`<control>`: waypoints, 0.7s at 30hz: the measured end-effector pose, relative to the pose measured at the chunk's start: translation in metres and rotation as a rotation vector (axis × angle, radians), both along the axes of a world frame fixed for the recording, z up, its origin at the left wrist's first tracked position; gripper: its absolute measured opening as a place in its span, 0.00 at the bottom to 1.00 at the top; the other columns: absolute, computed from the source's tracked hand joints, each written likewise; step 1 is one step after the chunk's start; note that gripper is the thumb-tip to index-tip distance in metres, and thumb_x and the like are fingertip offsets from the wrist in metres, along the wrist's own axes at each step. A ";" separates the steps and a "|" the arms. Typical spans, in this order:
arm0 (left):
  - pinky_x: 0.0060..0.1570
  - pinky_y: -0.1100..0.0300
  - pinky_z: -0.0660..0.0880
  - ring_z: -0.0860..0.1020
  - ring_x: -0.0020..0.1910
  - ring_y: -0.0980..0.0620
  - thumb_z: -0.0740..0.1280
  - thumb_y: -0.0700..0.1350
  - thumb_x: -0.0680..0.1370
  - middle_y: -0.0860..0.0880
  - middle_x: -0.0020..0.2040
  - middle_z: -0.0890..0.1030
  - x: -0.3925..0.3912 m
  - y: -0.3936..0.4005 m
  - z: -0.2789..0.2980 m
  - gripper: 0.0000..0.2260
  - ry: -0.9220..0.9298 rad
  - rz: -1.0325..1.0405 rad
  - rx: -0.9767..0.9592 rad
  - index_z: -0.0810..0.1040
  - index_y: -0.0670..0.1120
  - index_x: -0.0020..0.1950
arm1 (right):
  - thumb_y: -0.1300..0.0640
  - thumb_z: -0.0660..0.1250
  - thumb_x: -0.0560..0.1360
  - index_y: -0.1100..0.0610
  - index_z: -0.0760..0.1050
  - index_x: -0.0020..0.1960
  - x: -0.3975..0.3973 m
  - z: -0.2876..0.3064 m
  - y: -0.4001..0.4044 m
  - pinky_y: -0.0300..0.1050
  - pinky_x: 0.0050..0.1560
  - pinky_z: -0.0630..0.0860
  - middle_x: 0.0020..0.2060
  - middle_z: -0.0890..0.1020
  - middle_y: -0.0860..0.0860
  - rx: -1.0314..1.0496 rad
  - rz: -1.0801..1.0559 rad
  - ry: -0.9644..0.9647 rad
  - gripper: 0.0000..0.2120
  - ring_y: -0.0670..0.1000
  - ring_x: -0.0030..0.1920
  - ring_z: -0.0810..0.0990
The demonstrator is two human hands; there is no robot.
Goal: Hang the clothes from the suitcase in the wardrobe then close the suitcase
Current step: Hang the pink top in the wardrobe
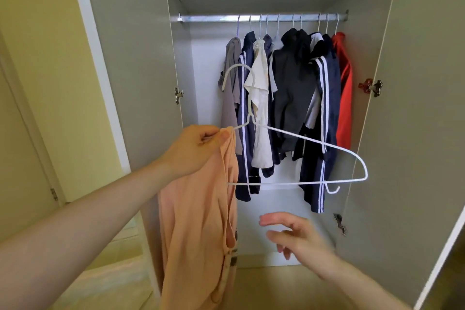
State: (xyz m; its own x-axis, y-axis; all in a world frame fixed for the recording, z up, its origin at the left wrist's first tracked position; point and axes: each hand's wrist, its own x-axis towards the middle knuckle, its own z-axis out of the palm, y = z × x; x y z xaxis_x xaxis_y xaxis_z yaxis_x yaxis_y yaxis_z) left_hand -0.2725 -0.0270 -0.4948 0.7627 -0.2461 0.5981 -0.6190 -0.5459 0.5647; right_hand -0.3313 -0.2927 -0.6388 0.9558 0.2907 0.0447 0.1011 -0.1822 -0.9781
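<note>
Open wardrobe [141, 33] ahead, its rail [261, 18] full. My left hand [193, 150] pinches a peach garment [198, 229] and white hanger [302, 158] at nine o'clock; the garment's hem runs out of view. My right hand [299, 236], blurred, is spread and empty at five o'clock.

- Walls [37, 33]: pale yellow, plain, lit w/ soft even daylight.
- Door [22, 163] at left, same yellowish tone, hinge [53, 194] on its edge.
- Floor [271, 287]: light beige, smooth; brighter patch at lower left.
- White trim strip [100, 78] runs down btwn wall & grey cabinet panel.
- Light looks natural, no hard shadows; source not in view.
</note>
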 end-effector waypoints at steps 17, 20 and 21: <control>0.29 0.60 0.55 0.58 0.30 0.53 0.64 0.62 0.80 0.49 0.30 0.58 0.008 0.023 0.003 0.27 0.042 0.209 0.189 0.61 0.43 0.33 | 0.47 0.71 0.76 0.34 0.82 0.52 0.042 0.012 -0.066 0.35 0.55 0.77 0.46 0.86 0.36 -0.608 -0.141 -0.097 0.08 0.41 0.51 0.83; 0.30 0.57 0.59 0.59 0.30 0.52 0.62 0.67 0.78 0.51 0.28 0.58 0.008 0.023 -0.008 0.30 0.032 0.255 0.237 0.61 0.43 0.33 | 0.50 0.71 0.76 0.34 0.81 0.55 0.044 0.036 -0.097 0.39 0.56 0.77 0.48 0.86 0.36 -0.694 -0.232 -0.168 0.11 0.41 0.49 0.83; 0.31 0.55 0.60 0.59 0.29 0.52 0.61 0.69 0.77 0.50 0.27 0.59 0.009 0.023 -0.011 0.31 0.029 0.275 0.267 0.61 0.43 0.33 | 0.51 0.72 0.76 0.37 0.82 0.57 0.045 0.044 -0.104 0.38 0.56 0.75 0.51 0.85 0.37 -0.670 -0.265 -0.181 0.12 0.41 0.51 0.83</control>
